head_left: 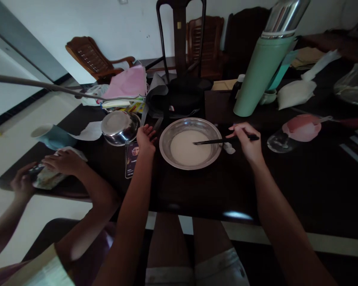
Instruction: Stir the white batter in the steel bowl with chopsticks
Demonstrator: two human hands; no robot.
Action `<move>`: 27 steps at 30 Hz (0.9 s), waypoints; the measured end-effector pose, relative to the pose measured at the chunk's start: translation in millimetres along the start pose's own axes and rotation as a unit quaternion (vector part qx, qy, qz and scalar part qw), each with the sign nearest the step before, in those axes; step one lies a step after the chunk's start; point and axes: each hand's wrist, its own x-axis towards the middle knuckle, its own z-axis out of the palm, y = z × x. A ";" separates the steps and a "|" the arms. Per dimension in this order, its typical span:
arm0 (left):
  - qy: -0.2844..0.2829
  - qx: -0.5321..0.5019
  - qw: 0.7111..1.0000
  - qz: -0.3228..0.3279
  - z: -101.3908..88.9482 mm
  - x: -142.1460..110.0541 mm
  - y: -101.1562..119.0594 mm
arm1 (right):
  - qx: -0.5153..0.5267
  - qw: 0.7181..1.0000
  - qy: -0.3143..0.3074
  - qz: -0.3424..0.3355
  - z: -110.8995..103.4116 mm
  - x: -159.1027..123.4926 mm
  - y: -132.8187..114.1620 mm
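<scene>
A steel bowl [167, 135] with pale batter [186, 149] sits on the dark table in front of me. My right hand [247, 143] is closed around black chopsticks [214, 141], whose tips reach over the batter. My left hand [145, 141] rests by the bowl's left rim, fingers curled against it. A small white scrap [229, 148] lies beside the bowl under my right hand.
A phone [131, 159] lies left of the bowl, with a second steel bowl [120, 127] behind it. A green thermos [261, 75], a pink ladle [301, 127] and bags stand to the right. Another person's hands [61, 163] hold a cloth-wrapped thing at the left.
</scene>
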 end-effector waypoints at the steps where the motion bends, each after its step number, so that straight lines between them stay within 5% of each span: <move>1: -0.025 0.002 0.999 -0.024 0.6 7.4 0.9 | 0.007 1.000 0.017 0.006 -2.7 0.9 0.0; 4: -0.116 0.003 0.991 -0.072 4.1 16.4 -8.2 | 0.022 1.000 0.002 0.017 -2.9 -0.7 -1.6; 10: -0.258 -0.037 0.964 -0.058 14.3 18.8 -33.8 | -0.015 0.994 -0.112 -0.005 13.9 -8.5 -3.9; 17: -0.256 0.018 0.960 -0.112 17.1 22.7 -29.8 | 0.007 0.999 0.040 -0.009 -2.9 -0.9 0.5; 24: -0.238 0.012 0.964 -0.115 18.3 24.0 -29.8 | -0.011 0.994 -0.108 0.008 14.2 -10.1 -3.7; 27: -0.224 0.000 0.968 -0.111 17.9 23.5 -30.5 | -0.036 0.995 -0.087 -0.008 15.5 -8.8 -3.9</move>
